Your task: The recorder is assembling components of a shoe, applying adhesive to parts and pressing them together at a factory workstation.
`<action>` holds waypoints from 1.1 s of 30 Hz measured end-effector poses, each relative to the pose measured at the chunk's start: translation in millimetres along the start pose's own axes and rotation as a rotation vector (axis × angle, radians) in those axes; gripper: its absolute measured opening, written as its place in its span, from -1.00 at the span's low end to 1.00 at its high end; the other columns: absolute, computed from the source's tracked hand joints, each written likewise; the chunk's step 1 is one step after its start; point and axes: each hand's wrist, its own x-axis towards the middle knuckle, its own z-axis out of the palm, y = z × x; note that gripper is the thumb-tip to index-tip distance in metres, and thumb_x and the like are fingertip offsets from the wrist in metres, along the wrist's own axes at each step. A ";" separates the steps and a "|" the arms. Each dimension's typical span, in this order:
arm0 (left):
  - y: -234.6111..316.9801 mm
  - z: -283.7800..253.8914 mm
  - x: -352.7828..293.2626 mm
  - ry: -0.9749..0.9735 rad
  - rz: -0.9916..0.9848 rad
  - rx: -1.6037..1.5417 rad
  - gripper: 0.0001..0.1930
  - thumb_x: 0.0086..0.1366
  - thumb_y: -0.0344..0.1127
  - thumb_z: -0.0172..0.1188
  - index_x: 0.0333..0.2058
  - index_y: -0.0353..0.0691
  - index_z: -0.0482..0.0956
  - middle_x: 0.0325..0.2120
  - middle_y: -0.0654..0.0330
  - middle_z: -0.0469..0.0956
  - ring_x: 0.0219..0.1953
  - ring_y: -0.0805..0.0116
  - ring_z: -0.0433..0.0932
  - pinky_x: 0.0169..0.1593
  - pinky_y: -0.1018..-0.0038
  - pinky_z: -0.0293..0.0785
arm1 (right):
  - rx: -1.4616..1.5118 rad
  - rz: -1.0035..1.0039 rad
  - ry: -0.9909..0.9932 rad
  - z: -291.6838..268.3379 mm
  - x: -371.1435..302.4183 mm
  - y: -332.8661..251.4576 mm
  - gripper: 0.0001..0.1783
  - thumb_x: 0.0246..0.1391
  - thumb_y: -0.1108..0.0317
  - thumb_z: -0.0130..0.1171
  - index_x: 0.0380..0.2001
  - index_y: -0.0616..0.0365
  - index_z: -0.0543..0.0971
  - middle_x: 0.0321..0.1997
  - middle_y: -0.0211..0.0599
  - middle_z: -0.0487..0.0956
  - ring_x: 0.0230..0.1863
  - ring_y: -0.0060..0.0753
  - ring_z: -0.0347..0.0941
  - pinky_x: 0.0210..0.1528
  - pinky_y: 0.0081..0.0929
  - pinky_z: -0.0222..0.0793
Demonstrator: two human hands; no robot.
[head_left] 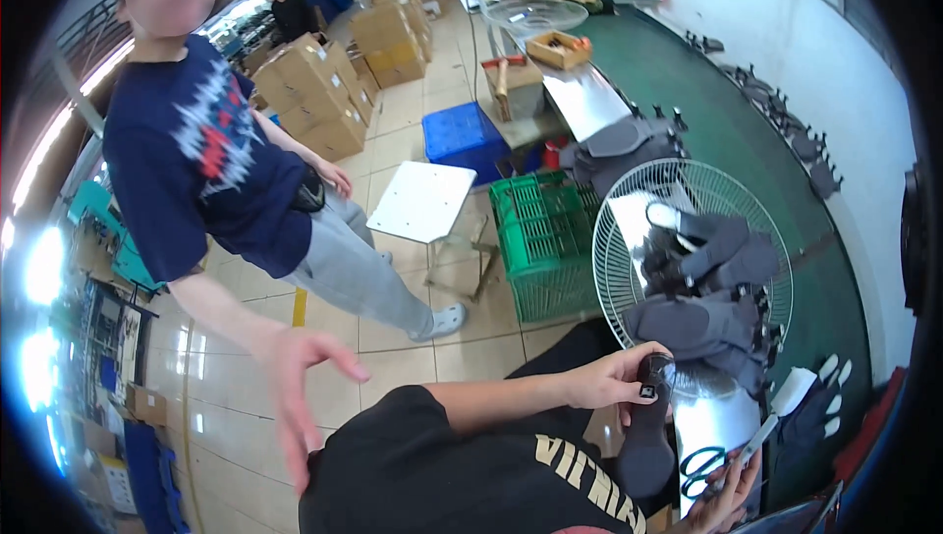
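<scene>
My left hand [621, 379] is closed around the upper end of a dark grey padded piece [646, 455], its thumb by the shiny black end part. The padded piece hangs down from it, rounded at the bottom. At the lower right, my right hand [729, 491] has its fingers around the thin handle of a white-headed tool [792, 393], perhaps a brush. Dark green scissor handles [701, 465] lie right beside those fingers; whether the hand touches them I cannot tell. Just beyond my left hand, a round wire basket [611, 283] holds several dark grey padded pieces [702, 323] with black fittings.
Another person [211, 161] stands close on my left, one hand [305, 377] reaching near my shoulder. A white-topped stool [422, 202], a green crate [542, 239] and a blue bin [464, 141] stand ahead. Along the wall runs a green bench [673, 67]. Cartons [314, 92] are stacked behind.
</scene>
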 end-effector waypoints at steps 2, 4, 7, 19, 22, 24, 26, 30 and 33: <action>2.2 -1.6 -4.9 0.049 0.050 -0.061 -0.55 0.37 -0.42 0.08 0.14 -0.11 0.10 -0.07 -0.01 0.58 -0.18 0.40 0.62 -0.37 0.58 0.60 | -0.002 -0.117 -0.026 7.2 11.6 5.3 -0.44 0.27 0.12 0.14 0.29 -0.10 0.29 -0.44 -0.55 0.45 -0.62 -0.78 0.23 -0.70 -0.79 0.07; 14.5 -1.0 -3.0 0.076 0.122 -0.057 -0.56 0.38 -0.45 0.06 0.13 -0.08 0.08 -0.08 -0.07 0.58 -0.16 0.33 0.63 -0.36 0.57 0.60 | -0.092 -0.103 -0.198 8.6 11.4 -10.3 -0.39 0.26 0.09 0.14 0.32 -0.14 0.24 -0.36 -0.51 0.46 -0.55 -0.79 0.27 -0.68 -0.78 0.11; 16.5 -6.1 10.3 0.048 0.190 -0.062 -0.53 0.37 -0.47 0.06 0.14 0.01 0.08 -0.06 -0.13 0.54 -0.09 0.25 0.61 -0.34 0.52 0.63 | 0.091 -0.358 -0.010 41.9 -7.7 -25.9 -0.41 0.22 0.35 0.12 0.29 0.21 0.28 0.02 -0.14 0.56 -0.59 -0.80 0.28 -0.58 -0.84 0.20; 12.3 1.9 68.5 0.170 0.386 -0.008 -0.48 0.33 -0.54 0.04 0.19 0.01 0.14 -0.04 -0.28 0.49 -0.21 0.06 0.65 -0.30 0.33 0.70 | 0.300 -0.301 0.091 77.9 19.2 -65.0 -0.49 0.26 0.32 0.08 0.23 0.18 0.26 -0.25 -0.09 0.63 -0.72 -0.59 0.38 -0.71 -0.70 0.21; 4.5 15.4 77.6 0.065 0.395 0.022 -0.54 0.35 -0.56 0.02 0.13 -0.05 0.12 -0.01 -0.31 0.47 -0.21 0.13 0.64 -0.20 0.33 0.66 | 0.285 -0.332 0.230 58.8 14.0 -61.6 -0.51 0.28 0.32 0.06 0.23 0.15 0.28 -0.31 -0.16 0.62 -0.61 -0.51 0.52 -0.64 -0.64 0.37; -6.0 27.0 81.5 0.027 0.292 -0.035 -0.57 0.35 -0.56 0.01 0.11 -0.06 0.12 0.03 -0.33 0.44 -0.10 0.10 0.61 -0.10 0.30 0.64 | 0.281 -0.296 0.240 41.4 6.3 -68.3 -0.51 0.29 0.31 0.05 0.24 0.14 0.27 -0.40 -0.31 0.56 -0.52 -0.48 0.58 -0.50 -0.53 0.55; -7.0 25.1 75.6 -0.077 0.195 -0.131 -0.46 0.30 -0.61 -0.09 0.23 -0.14 0.09 0.22 -0.35 0.25 0.26 -0.09 0.33 0.07 0.27 0.55 | 0.277 -0.343 0.254 33.9 29.2 -54.5 -0.51 0.30 0.31 0.04 0.24 0.14 0.27 -0.40 -0.32 0.56 -0.49 -0.48 0.59 -0.46 -0.55 0.56; -1.6 23.4 57.3 -0.193 -0.149 -0.440 -0.07 -0.02 -0.51 -0.05 0.41 -0.24 -0.11 0.37 -0.16 0.03 0.38 -0.09 0.14 0.22 0.10 0.38 | 0.216 -0.394 0.220 30.5 50.1 -72.9 -0.55 0.31 0.33 0.03 0.20 0.21 0.28 -0.36 -0.20 0.63 -0.51 -0.55 0.55 -0.46 -0.61 0.51; -8.7 19.9 53.9 -0.265 -0.277 -0.585 -0.11 0.08 -0.27 0.02 0.40 -0.33 -0.09 0.38 -0.17 0.00 0.37 -0.16 0.11 0.26 0.08 0.27 | 0.216 -0.427 0.209 35.7 53.9 -78.9 -0.57 0.32 0.33 0.03 0.19 0.21 0.30 -0.38 -0.21 0.63 -0.50 -0.55 0.54 -0.42 -0.62 0.51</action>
